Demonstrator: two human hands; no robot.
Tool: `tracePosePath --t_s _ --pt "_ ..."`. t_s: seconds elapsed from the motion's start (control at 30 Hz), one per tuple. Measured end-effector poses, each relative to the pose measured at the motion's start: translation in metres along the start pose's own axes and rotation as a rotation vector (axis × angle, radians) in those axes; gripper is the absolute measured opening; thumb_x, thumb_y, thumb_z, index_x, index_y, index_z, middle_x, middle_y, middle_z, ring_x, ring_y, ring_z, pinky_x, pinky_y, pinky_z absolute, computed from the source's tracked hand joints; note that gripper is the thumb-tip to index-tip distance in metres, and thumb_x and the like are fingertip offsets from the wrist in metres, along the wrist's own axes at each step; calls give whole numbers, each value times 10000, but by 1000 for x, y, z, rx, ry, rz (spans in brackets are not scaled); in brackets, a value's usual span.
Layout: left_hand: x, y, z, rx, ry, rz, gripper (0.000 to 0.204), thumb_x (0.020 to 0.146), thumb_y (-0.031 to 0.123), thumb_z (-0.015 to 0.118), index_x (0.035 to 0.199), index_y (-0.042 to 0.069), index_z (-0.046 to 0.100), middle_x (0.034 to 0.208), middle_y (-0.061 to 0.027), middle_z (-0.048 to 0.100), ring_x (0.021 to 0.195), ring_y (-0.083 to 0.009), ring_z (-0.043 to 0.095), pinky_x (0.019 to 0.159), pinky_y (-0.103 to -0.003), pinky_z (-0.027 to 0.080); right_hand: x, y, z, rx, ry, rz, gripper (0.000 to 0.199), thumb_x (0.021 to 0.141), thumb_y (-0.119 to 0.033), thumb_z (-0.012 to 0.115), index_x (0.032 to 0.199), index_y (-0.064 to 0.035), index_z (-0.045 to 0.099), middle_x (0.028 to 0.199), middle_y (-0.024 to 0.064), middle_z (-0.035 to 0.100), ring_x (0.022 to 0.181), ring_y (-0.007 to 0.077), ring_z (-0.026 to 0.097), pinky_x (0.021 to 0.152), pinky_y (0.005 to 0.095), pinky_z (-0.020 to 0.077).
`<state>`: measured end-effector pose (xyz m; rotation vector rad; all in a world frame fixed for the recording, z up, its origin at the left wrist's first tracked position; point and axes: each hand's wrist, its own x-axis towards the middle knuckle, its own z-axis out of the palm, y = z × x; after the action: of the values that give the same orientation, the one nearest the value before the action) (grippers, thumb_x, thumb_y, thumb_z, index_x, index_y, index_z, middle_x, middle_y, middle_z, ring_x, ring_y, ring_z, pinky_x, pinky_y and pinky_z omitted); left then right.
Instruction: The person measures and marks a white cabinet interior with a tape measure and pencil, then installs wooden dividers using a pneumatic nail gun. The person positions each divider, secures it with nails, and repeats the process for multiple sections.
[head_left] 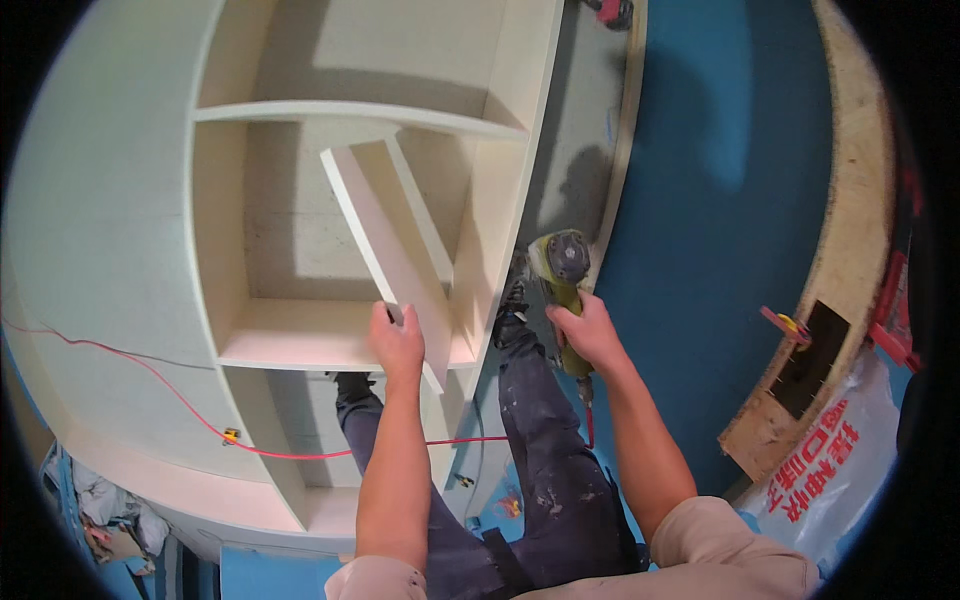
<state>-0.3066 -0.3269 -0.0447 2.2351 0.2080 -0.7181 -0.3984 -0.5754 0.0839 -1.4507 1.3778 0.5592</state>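
My left hand [397, 340] is closed around the near end of a white panel piece [378, 225], which has a long front face and a second strip alongside it. The piece leans at a slant inside the middle compartment of a white cabinet frame [300, 345] with several compartments. My right hand [590, 332] grips the handle of a yellow-green air nail gun [562, 262], held upright just right of the cabinet's side. A red air hose [300, 457] runs across the cabinet and my legs towards the gun's base.
Blue sheeting [700, 250] covers the area on the right, bordered by a curved wooden board [860, 190]. A plastic bag [840, 460] with red print lies at lower right. A small yellow tool [231, 437] rests by the hose. My feet stand within and beside the frame.
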Motion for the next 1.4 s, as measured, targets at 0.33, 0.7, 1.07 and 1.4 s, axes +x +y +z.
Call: tracePosePath --t_s 0.33,0.7,1.07,1.4 --pt "2 -3 109 159 -163 238 288 802 120 734 1033 40 582 979 -172 614 904 -410 607 767 -483 503 61 51 12 64 46 61 249 876 -216 682 931 16 610 653 51 600 539 138 569 518 320 457" --pt "-6 -26 109 -25 -573 196 388 928 262 650 1242 37 606 1223 -206 626 1077 -431 616 896 -469 513 82 61 -1 104 76 130 231 891 -206 673 903 16 609 693 45 608 571 129 570 551 311 464" --pt "133 124 87 304 -424 800 369 856 102 709 1207 57 605 1210 -176 634 1130 -388 603 971 -447 495 116 68 -14 148 129 73 271 863 -207 702 956 27 603 705 43 612 589 123 584 552 318 479" --pt "219 209 153 916 -602 1018 251 863 193 730 1047 71 611 993 -138 685 941 -373 657 781 -475 520 150 60 -24 283 132 34 252 857 -185 690 937 33 593 708 54 617 603 125 599 565 310 492"
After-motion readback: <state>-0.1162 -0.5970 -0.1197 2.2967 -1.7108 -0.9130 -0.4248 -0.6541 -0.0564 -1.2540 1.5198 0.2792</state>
